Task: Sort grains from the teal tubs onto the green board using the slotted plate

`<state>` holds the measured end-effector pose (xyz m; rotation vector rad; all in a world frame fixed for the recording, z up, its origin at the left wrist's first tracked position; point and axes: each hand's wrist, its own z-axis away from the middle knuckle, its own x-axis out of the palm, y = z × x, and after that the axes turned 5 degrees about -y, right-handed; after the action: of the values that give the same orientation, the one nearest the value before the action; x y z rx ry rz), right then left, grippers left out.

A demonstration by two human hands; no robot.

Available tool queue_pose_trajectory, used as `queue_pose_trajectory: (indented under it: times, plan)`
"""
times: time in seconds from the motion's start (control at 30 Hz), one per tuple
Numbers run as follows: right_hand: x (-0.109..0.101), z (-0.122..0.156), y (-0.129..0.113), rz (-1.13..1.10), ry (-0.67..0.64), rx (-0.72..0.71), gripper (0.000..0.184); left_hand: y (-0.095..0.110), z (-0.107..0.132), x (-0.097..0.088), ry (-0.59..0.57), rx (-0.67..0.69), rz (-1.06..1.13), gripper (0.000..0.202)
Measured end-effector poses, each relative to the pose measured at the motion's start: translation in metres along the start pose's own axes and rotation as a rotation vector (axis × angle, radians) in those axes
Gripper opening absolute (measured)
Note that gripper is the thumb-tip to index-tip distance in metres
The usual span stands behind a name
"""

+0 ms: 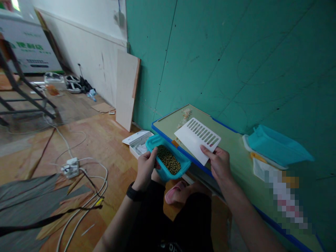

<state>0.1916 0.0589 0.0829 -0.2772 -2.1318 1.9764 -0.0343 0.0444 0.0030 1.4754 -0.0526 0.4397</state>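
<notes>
My left hand [147,164] grips the near left rim of a teal plastic tray [185,167], thumb on top. Inside the tray lie small round green and tan beans [169,159], which look like mung beans and soybeans. The tray is held beside the blue edge of a low green table [233,140]. Above the table my right hand [219,162] pinches the near right corner of a white slotted scraper [194,141], a flat plate with a row of long slots at its far end. Pale crumbly bits [186,114] lie on the table behind the scraper.
A translucent teal container [278,145] rests on the table's right part, over white and yellow items. An open white box [139,141] stands on the floor left of the tray. A power strip [70,168] and loose cables cover the left floor. A board [127,91] leans against the wall.
</notes>
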Motion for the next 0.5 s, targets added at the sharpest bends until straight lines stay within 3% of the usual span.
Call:
queue_pose_trajectory:
  times: [0.5]
  plan:
    - [0.0025, 0.0017, -0.0030, 0.040, -0.054, 0.032, 0.042, 0.0026, -0.0012, 0.0027, -0.005, -0.007, -0.016, 0.054]
